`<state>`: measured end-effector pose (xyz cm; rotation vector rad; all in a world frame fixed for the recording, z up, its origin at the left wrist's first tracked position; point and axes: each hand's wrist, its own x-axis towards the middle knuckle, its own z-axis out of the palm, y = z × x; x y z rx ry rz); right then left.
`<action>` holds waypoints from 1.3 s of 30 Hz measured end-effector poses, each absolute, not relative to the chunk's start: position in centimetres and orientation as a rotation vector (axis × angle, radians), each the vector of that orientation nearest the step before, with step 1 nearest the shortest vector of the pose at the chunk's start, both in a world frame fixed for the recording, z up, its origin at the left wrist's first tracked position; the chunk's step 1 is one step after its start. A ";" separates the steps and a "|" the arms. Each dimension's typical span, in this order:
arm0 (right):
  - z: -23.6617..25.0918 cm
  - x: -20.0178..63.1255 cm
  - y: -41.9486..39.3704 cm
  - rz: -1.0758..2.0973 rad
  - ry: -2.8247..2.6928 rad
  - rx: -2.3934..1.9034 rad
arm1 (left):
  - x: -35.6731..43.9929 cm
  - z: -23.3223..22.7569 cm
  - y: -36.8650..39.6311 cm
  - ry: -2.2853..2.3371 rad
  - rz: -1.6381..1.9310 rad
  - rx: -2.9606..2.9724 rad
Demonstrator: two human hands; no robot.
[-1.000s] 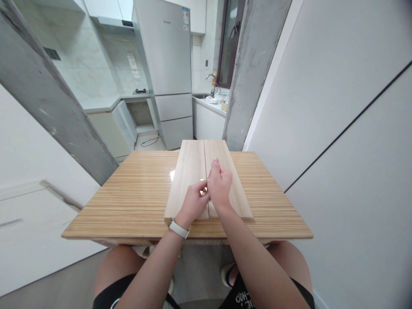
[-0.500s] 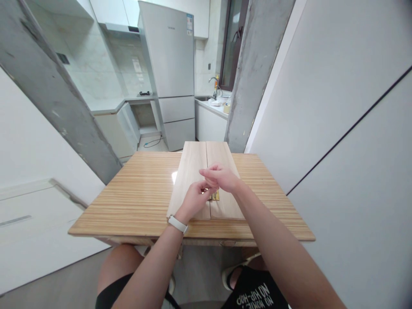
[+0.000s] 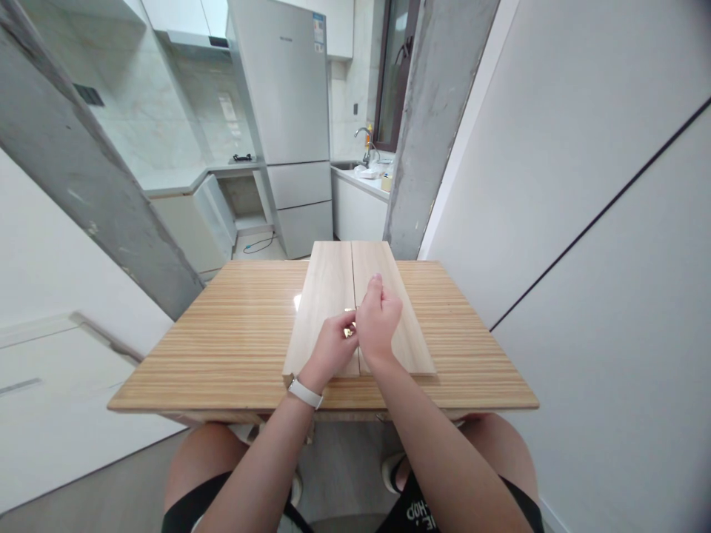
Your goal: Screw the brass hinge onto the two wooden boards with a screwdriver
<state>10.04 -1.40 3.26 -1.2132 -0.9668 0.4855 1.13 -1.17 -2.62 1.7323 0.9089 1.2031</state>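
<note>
A striped wooden table (image 3: 222,348) stands in a pale room. Near its front edge, the left hand (image 3: 332,349) and right hand (image 3: 378,322) meet, fingers pinched on a small brass piece (image 3: 349,332), mostly hidden, at the seam between two light boards (image 3: 327,289). A fridge (image 3: 283,111) stands beyond.

Home kitchen, fridge (image 3: 289,111), sink tap (image 3: 365,141), wooden table (image 3: 233,333)

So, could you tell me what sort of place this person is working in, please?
Most likely a home kitchen or dining corner: a tall silver fridge, a white counter with a sink tap, and a striped wooden table where both hands meet over two pale wooden boards.
</note>
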 end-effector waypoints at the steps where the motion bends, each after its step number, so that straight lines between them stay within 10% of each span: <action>1: 3.2 9.9 -1.5 0.482 -0.963 -1.223 | 1.1 -2.6 -1.3 0.928 1.216 1.743; 14: 6.3 15.9 2.4 1.610 -1.916 -0.647 | 0.5 -2.3 -0.8 0.937 1.113 1.746; 31: 4.4 10.0 -1.1 0.512 -0.998 -1.286 | 1.5 -2.5 -1.4 1.022 1.253 1.807; 39: 5.8 13.7 0.6 1.211 -1.608 -0.929 | 1.0 -2.4 -1.6 1.051 1.221 1.752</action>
